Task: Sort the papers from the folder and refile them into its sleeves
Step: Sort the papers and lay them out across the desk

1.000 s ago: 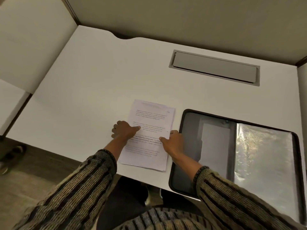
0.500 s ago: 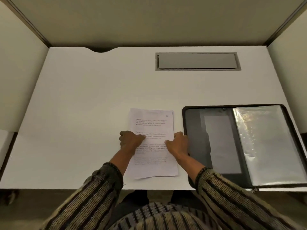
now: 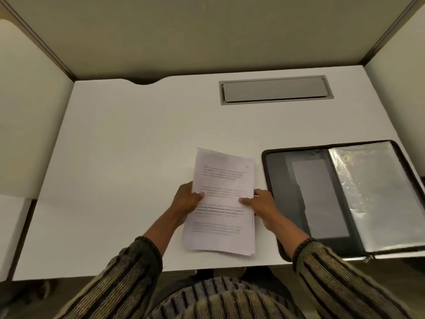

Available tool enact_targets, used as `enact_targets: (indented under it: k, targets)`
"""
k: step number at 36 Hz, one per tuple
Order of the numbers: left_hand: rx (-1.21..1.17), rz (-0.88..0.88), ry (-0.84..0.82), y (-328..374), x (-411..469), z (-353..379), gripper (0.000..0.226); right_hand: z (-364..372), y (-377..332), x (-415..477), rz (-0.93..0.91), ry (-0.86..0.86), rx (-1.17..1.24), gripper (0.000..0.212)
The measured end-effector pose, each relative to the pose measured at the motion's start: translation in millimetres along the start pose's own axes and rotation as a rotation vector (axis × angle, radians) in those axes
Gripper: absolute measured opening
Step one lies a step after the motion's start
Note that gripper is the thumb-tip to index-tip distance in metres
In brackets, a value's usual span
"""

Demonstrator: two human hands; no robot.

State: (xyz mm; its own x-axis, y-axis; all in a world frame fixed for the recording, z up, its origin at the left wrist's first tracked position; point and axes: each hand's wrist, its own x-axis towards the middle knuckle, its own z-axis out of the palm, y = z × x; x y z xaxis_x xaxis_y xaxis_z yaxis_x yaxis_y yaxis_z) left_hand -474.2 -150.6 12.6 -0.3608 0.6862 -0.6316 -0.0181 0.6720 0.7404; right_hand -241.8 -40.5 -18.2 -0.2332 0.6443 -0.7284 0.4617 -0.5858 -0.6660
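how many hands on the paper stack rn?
2. The left hand grips the paper stack at its left edge; the right hand grips its right edge. Both thumbs lie on top; anything under the sheets is hidden.

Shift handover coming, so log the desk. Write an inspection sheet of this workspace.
Surface: white desk, no marks seen.
Job's things: paper stack, print up, left of the open folder; clear sleeves on its right half.
Clutter: nothing seen.
Grips: left hand and right hand each pinch a side edge of the stack.
Cables: nothing seen; grey hatch set in the desk.
Surroundings: beige partitions on three sides.
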Motion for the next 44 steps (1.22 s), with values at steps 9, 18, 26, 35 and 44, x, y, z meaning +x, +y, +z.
enact_targets:
  k: [9, 18, 26, 35, 44]
  targets:
    - [-0.225, 0.306, 0.230, 56, -38, 3, 0.030, -16, -55, -37, -0.441, 0.115, 0.057, 0.024]
    - [-0.331, 0.351, 0.318, 57, -47, 4, 0.055, -17, -73, -54, -0.694, 0.148, -0.025, 0.040]
    - [-0.331, 0.559, 0.399, 82, -54, 9, 0.070, -5, -93, -59, -0.832, 0.130, 0.046, 0.038]
    - [-0.235, 0.595, 0.483, 110, -44, 8, 0.025, -7, -119, -68, -0.868, 0.114, 0.088, 0.034]
    - [-0.344, 0.418, 0.389, 82, -30, 15, 0.037, -16, -98, -55, -0.729, 0.101, 0.134, 0.046]
